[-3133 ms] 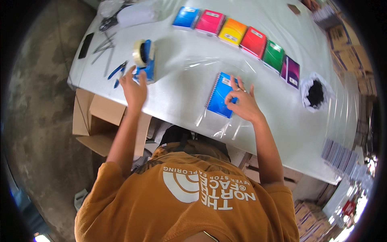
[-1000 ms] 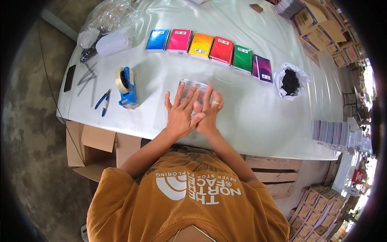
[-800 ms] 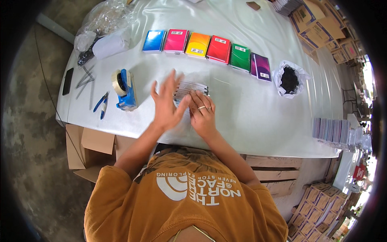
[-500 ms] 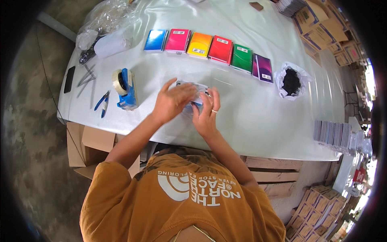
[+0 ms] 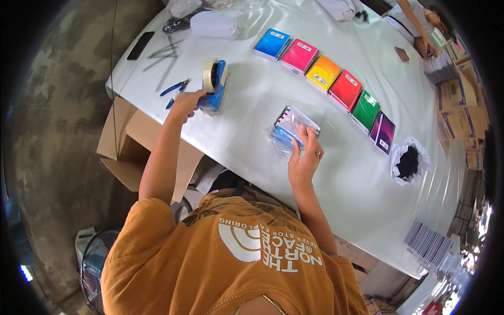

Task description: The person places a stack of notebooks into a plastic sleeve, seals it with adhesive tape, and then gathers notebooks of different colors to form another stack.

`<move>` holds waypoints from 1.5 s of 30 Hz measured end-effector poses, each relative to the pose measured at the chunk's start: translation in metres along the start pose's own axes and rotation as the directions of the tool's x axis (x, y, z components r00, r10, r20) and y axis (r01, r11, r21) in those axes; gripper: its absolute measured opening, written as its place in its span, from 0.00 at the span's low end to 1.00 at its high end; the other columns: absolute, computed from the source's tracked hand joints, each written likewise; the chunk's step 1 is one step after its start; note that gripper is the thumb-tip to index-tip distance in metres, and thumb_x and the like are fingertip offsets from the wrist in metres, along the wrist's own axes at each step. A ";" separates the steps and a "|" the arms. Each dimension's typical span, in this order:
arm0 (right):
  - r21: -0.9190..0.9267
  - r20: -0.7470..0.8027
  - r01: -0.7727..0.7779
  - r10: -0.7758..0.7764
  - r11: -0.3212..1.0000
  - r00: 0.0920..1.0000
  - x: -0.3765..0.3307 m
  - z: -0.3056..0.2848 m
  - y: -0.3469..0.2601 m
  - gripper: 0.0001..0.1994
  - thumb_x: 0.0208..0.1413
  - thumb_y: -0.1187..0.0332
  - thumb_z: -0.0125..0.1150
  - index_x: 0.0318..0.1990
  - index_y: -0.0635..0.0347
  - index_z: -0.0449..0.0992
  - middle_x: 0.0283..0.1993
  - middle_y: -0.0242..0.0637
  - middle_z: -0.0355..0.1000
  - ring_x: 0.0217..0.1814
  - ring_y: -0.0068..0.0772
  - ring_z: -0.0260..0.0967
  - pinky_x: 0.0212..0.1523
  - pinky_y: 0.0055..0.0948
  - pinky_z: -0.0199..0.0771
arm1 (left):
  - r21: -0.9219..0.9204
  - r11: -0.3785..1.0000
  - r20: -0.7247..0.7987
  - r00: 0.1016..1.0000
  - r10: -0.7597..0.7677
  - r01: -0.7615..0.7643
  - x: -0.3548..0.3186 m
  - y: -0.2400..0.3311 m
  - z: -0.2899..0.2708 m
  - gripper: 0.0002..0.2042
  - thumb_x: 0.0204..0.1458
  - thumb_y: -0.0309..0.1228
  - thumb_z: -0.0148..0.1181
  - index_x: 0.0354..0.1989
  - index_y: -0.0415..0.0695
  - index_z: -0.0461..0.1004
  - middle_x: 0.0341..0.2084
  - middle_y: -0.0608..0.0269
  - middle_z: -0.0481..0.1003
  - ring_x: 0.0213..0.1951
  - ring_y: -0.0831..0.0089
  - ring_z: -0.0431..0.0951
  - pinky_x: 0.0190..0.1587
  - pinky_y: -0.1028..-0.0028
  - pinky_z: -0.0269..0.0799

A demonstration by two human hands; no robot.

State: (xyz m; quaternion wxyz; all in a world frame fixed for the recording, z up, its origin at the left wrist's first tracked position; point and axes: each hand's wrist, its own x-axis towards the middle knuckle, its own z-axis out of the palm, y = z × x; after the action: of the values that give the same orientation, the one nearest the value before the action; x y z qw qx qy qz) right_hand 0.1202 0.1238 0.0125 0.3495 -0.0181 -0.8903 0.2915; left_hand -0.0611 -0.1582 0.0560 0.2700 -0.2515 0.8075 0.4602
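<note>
A small bundle in clear plastic [image 5: 286,131], blue and white with what looks like a spiral-bound edge, lies on the table in front of me. My right hand [image 5: 305,160], with a ring on one finger, grips its near right side between thumb and fingers. Loose film sticks out at the bundle's near edge. Out to the left, my left hand [image 5: 186,105] has its fingers bent against the near left side of a blue tape dispenser [image 5: 213,102]. The fingertips are partly hidden. A roll of pale tape [image 5: 209,73] sits in the dispenser.
Coloured spiral notebooks [image 5: 346,90] form a slanting row beyond the bundle. Blue-handled cutters [image 5: 176,92], loose wire spirals [image 5: 165,58] and a phone [image 5: 140,45] lie leftward. A white bag of black material [image 5: 409,161] stands right. Another person [image 5: 415,23] handles stacks at far right.
My left hand has left the bundle and reached to the tape dispenser. My right hand stays on the bundle. The view has turned, bringing another person into sight at the far right.
</note>
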 end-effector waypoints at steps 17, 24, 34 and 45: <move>0.045 0.023 0.033 -0.034 0.998 0.999 0.001 -0.003 0.012 0.28 0.52 0.75 0.58 0.60 0.63 0.56 0.54 0.33 0.71 0.57 0.34 0.64 0.54 0.34 0.55 | -0.092 0.744 -0.551 0.656 0.515 -0.662 -0.028 -0.039 0.037 0.12 0.53 0.35 0.58 0.29 0.36 0.78 0.20 0.60 0.76 0.19 0.78 0.71 0.21 0.79 0.65; 0.098 -0.021 0.032 -0.030 0.995 0.999 0.001 -0.004 0.011 0.31 0.48 0.76 0.61 0.61 0.62 0.56 0.54 0.32 0.70 0.52 0.32 0.66 0.52 0.33 0.58 | -0.377 0.851 0.215 0.859 0.465 -0.366 -0.149 0.011 0.170 0.19 0.51 0.43 0.61 0.19 0.38 0.73 0.13 0.63 0.72 0.13 0.83 0.65 0.15 0.83 0.59; -0.129 0.367 0.128 -0.072 0.983 0.927 0.046 -0.046 -0.016 0.25 0.41 0.72 0.64 0.52 0.59 0.70 0.58 0.38 0.66 0.53 0.36 0.63 0.50 0.34 0.59 | 0.226 0.884 0.080 0.913 0.401 -0.408 -0.084 -0.045 0.176 0.21 0.44 0.47 0.66 0.18 0.39 0.75 0.11 0.64 0.71 0.15 0.80 0.69 0.18 0.75 0.64; 0.617 0.578 -0.589 0.208 0.521 0.789 0.054 -0.046 0.041 0.41 0.38 0.62 0.73 0.60 0.63 0.58 0.56 0.42 0.67 0.62 0.38 0.59 0.62 0.37 0.56 | -0.750 0.507 0.255 0.522 0.814 -0.424 -0.072 -0.034 0.151 0.44 0.43 0.43 0.67 0.65 0.42 0.47 0.59 0.56 0.59 0.59 0.64 0.59 0.63 0.65 0.52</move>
State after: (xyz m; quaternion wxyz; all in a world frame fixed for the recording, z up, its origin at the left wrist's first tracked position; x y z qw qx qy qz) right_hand 0.1014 0.1934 0.0508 0.0356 -0.0114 -0.6994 0.7137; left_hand 0.0440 -0.0296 0.0185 0.2112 0.1586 0.5225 0.8107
